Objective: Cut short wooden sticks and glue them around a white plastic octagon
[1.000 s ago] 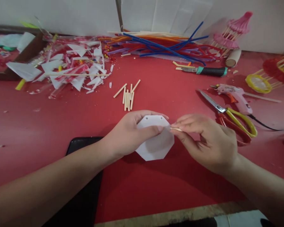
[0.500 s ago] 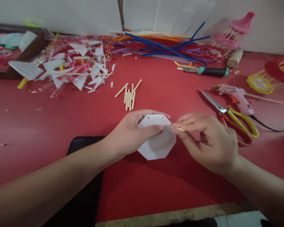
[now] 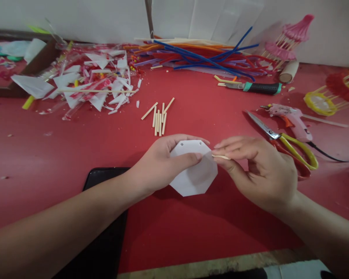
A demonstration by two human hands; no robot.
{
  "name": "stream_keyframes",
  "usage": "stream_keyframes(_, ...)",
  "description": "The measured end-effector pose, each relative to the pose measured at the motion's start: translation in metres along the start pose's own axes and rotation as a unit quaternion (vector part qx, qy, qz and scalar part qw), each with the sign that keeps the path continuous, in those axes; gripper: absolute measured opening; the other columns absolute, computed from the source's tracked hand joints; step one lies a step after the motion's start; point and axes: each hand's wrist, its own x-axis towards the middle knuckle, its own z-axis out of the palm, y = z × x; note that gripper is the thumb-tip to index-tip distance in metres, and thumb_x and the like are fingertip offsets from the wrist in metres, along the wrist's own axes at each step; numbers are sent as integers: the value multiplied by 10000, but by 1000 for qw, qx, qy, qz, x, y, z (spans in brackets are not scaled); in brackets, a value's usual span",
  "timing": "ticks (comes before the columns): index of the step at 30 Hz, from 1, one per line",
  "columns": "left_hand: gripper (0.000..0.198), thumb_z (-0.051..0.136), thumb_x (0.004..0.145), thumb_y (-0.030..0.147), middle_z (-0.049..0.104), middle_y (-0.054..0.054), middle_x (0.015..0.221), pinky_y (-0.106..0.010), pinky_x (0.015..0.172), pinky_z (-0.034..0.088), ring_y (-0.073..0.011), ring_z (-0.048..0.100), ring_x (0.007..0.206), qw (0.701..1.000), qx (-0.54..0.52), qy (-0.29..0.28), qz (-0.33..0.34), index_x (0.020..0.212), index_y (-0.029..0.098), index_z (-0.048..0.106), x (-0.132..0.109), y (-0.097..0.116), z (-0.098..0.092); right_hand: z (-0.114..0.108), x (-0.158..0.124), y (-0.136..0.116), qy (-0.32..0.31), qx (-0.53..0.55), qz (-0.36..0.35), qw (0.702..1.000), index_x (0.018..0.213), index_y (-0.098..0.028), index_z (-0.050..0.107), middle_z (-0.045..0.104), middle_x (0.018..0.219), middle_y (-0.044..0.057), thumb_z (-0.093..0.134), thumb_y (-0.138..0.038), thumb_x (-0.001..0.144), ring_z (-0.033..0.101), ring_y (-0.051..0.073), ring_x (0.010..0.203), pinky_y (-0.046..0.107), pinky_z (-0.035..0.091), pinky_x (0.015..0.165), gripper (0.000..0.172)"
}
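Observation:
A white octagonal piece of card (image 3: 193,176) is pinched in my left hand (image 3: 165,161), thumb across its face and fingers behind. Two small dark holes show near its top edge. My right hand (image 3: 258,170) is closed, with a short wooden stick (image 3: 221,157) between thumb and fingertips. The stick's tip is at the card's right edge; whether it goes through the card I cannot tell. Beyond my left hand lies a small pile of cut wooden sticks (image 3: 158,122) on the red tabletop (image 3: 168,236).
Scissors (image 3: 276,133), a pink glue gun (image 3: 292,118) and a utility knife (image 3: 258,88) lie at right. Pipe cleaners (image 3: 203,58) stretch along the wall. Paper scraps (image 3: 99,83) fill the back left. A black flat object (image 3: 101,224) sits under my left forearm. Stick-and-crepe models (image 3: 320,102) stand far right.
My right hand has shifted slightly to the right, and more of the stick shows between its fingers. My left hand and the card have barely moved.

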Motion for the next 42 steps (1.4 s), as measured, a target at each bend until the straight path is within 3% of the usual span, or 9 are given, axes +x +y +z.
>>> stream_keyframes(10,285,770,771,251,740,-5,844,-155,537,489,-103,648,660,1000,22,13,9,1044,173,742,-1,0,1,-5,1,-3,-11,-26,-6,1000,934,-227,650,778,953,30,677,-39,833,749,179,949,288,624,812,215)
stream_keyframes(20,300,746,807,282,741,-2,898,-150,526,484,-107,650,681,998,57,8,11,1095,202,716,-2,2,1,-3,3,3,18,-18,-4,1000,873,-234,664,767,868,11,759,-88,797,742,187,881,324,624,760,191)
stream_keyframes(24,341,706,858,335,743,-35,1025,-190,608,525,-143,689,796,996,78,6,50,1171,204,672,-1,-3,0,-4,5,8,101,88,41,990,941,-249,655,758,874,8,732,-102,826,745,205,871,388,631,786,201)
stream_keyframes(27,346,688,870,309,726,-56,1106,-265,754,567,-184,699,927,979,167,0,119,1195,199,639,0,-11,-3,-4,8,12,153,89,101,979,947,-259,635,759,876,9,722,-138,854,748,179,807,332,631,717,176)
stream_keyframes(30,388,655,875,230,683,-95,1202,-366,924,551,-225,663,1065,917,326,45,226,1252,172,586,-1,-20,-4,-3,10,17,139,65,154,976,934,-257,643,768,875,15,727,-191,865,747,175,781,297,623,649,127)
stream_keyframes(35,369,569,912,183,556,-209,1376,-541,1088,429,-345,495,1291,751,545,95,360,1266,78,570,-9,-24,-3,-2,9,24,90,52,195,975,949,-242,686,772,917,10,725,-219,871,751,156,796,265,627,674,91)
stream_keyframes(37,265,551,911,181,608,-186,1320,-534,1085,434,-343,524,1238,695,581,63,418,1144,88,639,-14,-22,-2,-2,9,26,69,71,208,973,975,-243,697,782,909,3,727,-198,864,757,152,792,268,637,712,123)
stream_keyframes(39,197,532,909,157,707,-116,1144,-463,1034,494,-287,607,1100,643,591,-17,486,1027,130,687,-19,-21,0,-2,9,28,53,86,222,970,1001,-242,710,791,904,2,721,-185,863,762,154,792,279,645,736,149)
stream_keyframes(42,227,506,927,140,752,-83,1028,-420,937,560,-257,665,1003,587,608,-98,526,1007,151,718,-24,-24,3,-3,10,29,44,83,234,968,1064,-236,718,799,922,9,703,-182,874,769,165,815,306,653,763,199)
